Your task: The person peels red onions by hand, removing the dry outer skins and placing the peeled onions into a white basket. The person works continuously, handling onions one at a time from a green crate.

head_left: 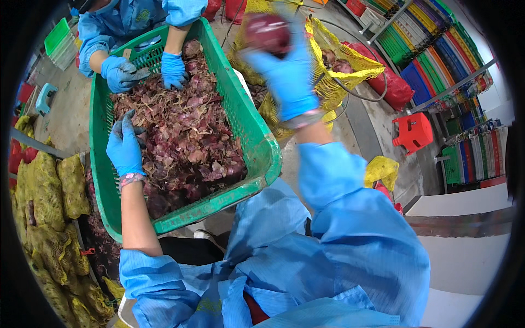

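Note:
A green plastic crate [268, 153] full of red onions and dry onion skins [192, 131] stands before me. My left hand [126, 143], in a blue glove with dark-stained fingertips, is over the crate's left part, fingers and thumb apart; no onion shows in it. Blurred by motion, my gloved right hand [287, 78] is raised to the right of the crate, beyond its rim. It grips a large red onion [267, 33]. Below and beside that hand are yellow mesh bags [348, 78], one opened with red onions [341, 66] inside.
Across the crate, a co-worker's gloved hands [174, 70] touch the onion skins. Full yellow mesh sacks [45, 197] are piled at left. A red stool [413, 130], a red sack [383, 78] and racks of coloured crates [443, 49] stand at right. A cable [369, 97] loops by the bags.

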A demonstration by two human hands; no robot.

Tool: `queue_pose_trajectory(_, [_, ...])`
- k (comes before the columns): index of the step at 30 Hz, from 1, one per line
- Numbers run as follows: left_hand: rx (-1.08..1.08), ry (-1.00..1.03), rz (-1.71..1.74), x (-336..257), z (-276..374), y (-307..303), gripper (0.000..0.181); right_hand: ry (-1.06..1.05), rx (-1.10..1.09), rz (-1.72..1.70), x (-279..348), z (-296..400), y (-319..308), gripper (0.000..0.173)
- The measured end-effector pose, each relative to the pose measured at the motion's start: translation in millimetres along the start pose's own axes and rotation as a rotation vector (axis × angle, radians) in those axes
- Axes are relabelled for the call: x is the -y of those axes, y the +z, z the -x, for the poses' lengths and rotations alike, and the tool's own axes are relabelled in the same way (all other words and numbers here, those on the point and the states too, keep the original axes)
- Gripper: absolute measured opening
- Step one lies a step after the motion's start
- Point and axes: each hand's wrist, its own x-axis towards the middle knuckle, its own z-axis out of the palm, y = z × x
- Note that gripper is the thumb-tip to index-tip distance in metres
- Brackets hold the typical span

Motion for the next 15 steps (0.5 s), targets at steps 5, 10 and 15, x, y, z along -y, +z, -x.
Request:
queue_pose_trajectory(5, [-0.032, 0.032, -0.002, -5, -3, 0, 0.026, 0.125, -0.053, 0.396, -3, -53, -126, 0.081])
queue_pose_trajectory(10, [-0.037, -0.183, 0.267, -13, -5, -7, 0.03, 0.417, 0.146, 0.84, -28, -77, -205, 0.049])
queue_pose_trajectory(15, [0.016, -0.508, 0.618, 4, -24, -23, 0.04, 0.181, 0.404, 0.309, 25, -32, -93, 0.031])
